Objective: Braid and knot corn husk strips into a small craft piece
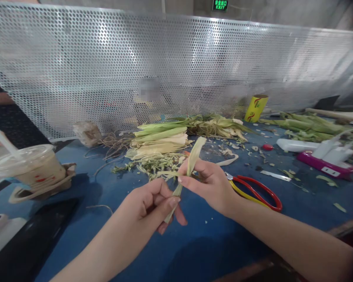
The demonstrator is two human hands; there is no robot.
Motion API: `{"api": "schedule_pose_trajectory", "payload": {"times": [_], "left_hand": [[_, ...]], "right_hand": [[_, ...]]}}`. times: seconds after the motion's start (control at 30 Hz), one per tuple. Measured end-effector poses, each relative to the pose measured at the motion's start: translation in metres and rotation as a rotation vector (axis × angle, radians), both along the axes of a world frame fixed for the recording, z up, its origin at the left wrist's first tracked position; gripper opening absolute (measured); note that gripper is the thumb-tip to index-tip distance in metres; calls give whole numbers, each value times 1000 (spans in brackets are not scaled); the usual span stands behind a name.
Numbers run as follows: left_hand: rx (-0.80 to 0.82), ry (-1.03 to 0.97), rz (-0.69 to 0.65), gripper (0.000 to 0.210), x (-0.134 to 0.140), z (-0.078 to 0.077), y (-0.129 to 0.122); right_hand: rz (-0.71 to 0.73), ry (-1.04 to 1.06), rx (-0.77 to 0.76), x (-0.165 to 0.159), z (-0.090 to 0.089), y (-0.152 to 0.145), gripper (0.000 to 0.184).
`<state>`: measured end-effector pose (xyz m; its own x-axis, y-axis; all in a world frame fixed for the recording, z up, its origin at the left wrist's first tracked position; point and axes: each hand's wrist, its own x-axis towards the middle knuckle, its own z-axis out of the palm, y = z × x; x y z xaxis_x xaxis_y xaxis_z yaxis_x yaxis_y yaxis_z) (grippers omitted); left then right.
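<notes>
A pale green strip of corn husk (pixel 196 150) is held between my two hands above the blue table. My left hand (pixel 153 205) pinches its lower end between thumb and fingers. Higher up, my right hand (pixel 210 182) grips the same strip with thumb and forefinger, and the top stands up past the fingers. A narrow piece of husk sticks out leftward from the right fingertips. Behind the hands lie a stack of flat corn husks (pixel 161 143) and a heap of small dried greenery (pixel 155 164). Red and yellow-handled scissors (pixel 255 190) lie beside my right wrist.
A perforated metal screen (pixel 170 62) runs along the back. At left stand a drink cup (pixel 38 172) in a cardboard holder and a dark phone-like slab (pixel 44 231). At right are a yellow tube (pixel 255 108), a blade (pixel 275 176) and a purple power strip (pixel 326 166).
</notes>
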<state>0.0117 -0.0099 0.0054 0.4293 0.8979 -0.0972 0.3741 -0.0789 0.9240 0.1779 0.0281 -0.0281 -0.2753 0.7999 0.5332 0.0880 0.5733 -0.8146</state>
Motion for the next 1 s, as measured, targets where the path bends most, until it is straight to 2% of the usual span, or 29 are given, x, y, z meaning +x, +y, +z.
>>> {"api": "schedule_pose_trajectory", "payload": {"times": [0.07,0.13,0.27,0.37,0.47,0.6,0.77,0.9,1.0], "left_hand": [[15,14,16,24,0,-1,-1],[27,8,35,23,-1,-1,-1],[126,-92,100,18,-3,0,2],[221,-115,203,25,-4,2,6],[295,45,251,14,-5,3,8],[315,134,237,26,-6,3,7],[278,126,189,28,-9,7,8],[258,86,217,27,-13,7,12],[227,4,278,25,-12,3,16]], "right_hand": [[32,24,-90,0,-1,3,13],[133,43,-201,0,-1,8,17],[249,4,-342,1,1,11,24],[260,-76,-327,1,3,8,24],[203,-113,-264,0,4,3,21],[120,-94,-169,0,5,0,14],[89,-76,-112,0,3,1,22],[100,-95,-153,0,1,3,23],[201,-60,-317,-1,1,3,29]]}}
